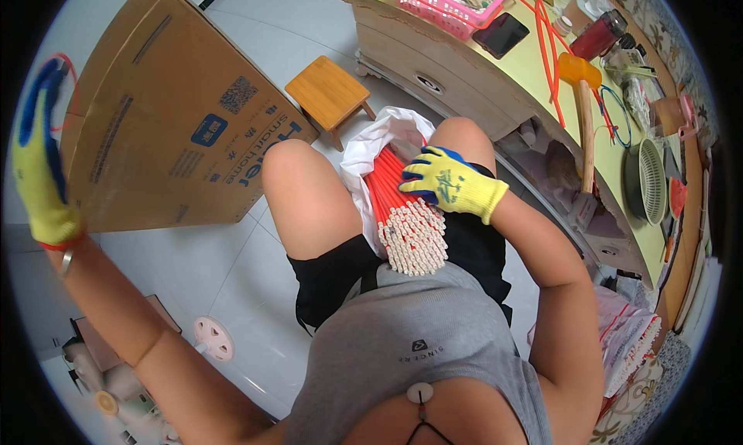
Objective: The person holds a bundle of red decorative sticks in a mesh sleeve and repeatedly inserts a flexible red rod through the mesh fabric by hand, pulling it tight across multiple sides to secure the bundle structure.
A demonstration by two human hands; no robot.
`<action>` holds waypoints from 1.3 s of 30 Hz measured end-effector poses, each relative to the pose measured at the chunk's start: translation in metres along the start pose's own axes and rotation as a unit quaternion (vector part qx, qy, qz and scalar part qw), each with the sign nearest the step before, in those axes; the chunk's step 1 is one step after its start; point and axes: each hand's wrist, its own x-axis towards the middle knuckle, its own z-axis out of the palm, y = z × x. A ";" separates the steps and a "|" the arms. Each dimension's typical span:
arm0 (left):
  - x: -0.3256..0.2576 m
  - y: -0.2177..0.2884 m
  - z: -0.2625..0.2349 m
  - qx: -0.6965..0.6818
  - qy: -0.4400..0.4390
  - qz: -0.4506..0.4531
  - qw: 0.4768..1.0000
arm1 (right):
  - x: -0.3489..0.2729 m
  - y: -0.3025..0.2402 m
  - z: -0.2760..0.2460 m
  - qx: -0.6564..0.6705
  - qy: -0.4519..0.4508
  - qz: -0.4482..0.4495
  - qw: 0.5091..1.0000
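My left hand (pixel 45 151), in a yellow glove with blue-coated fingers, is raised at the far left beside a large cardboard box. A thin red cord (pixel 75 85) loops out from its fingers, which seem closed on it; how they grip is partly hidden. Between my thighs lies a thick bundle of red wires (pixel 379 182) with white connector ends (pixel 418 240) toward my belly. A white bag (pixel 398 124) wraps the bundle's far part. My right hand (pixel 449 183), in a matching glove, curls its fingers over the bundle's right side.
The cardboard box (pixel 170 120) stands at left, a wooden stool (pixel 327 93) ahead. On the desk (pixel 619 189) at right are a pink basket (pixel 457 15), a phone (pixel 501 35), red strips (pixel 546 50), an orange mallet (pixel 582 73), a dark red flask (pixel 602 36) and a green strainer (pixel 646 182).
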 end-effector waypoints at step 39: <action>-0.111 0.275 0.077 -0.991 0.086 -0.099 -0.030 | -0.127 0.016 -0.096 0.773 0.501 -0.112 0.373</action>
